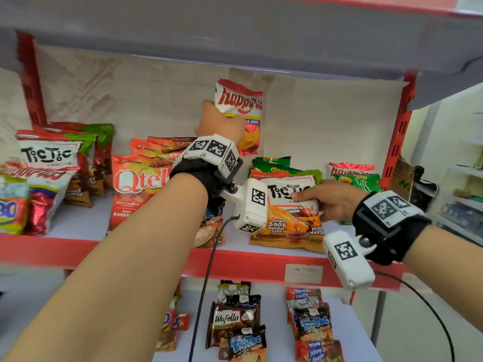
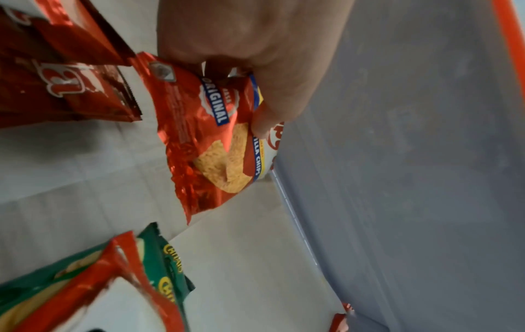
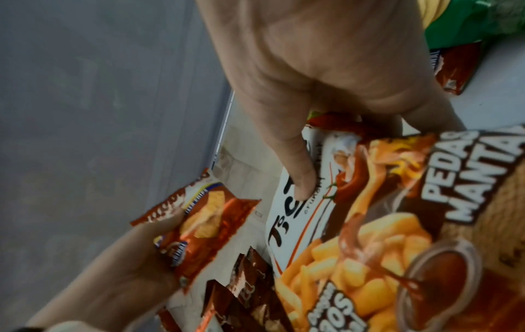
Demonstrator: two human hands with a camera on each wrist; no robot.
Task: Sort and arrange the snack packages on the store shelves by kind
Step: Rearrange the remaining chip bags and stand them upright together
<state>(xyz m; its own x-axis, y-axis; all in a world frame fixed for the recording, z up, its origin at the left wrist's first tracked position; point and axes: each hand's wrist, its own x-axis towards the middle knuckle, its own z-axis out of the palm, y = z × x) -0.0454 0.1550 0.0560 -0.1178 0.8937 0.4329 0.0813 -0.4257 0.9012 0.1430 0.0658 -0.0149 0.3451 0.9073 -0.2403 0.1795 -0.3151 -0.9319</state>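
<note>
Above the shelf [image 1: 235, 259], lifted Happytos bag [image 1: 241, 105]

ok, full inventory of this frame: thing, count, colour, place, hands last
Happy Tos bag: one, white and red, held up above the middle shelf.
Tic Tic bag: one, white, orange and brown, front right of the middle shelf.
Tic Tic stack: several, white, red and green, far left of the shelf.
Qtela bags: at least three, red-orange, left of centre.
Chitato bags: two, green, behind the held Tic Tic bag.
Middle shelf: one, red edge, pale deck.
Wafello pack: one, dark brown, lower shelf.
Mary Queen packs: a few, red, lower shelf right.
Left hand: grips the Happy Tos bag.
Right hand: grips the Tic Tic bag.
</note>
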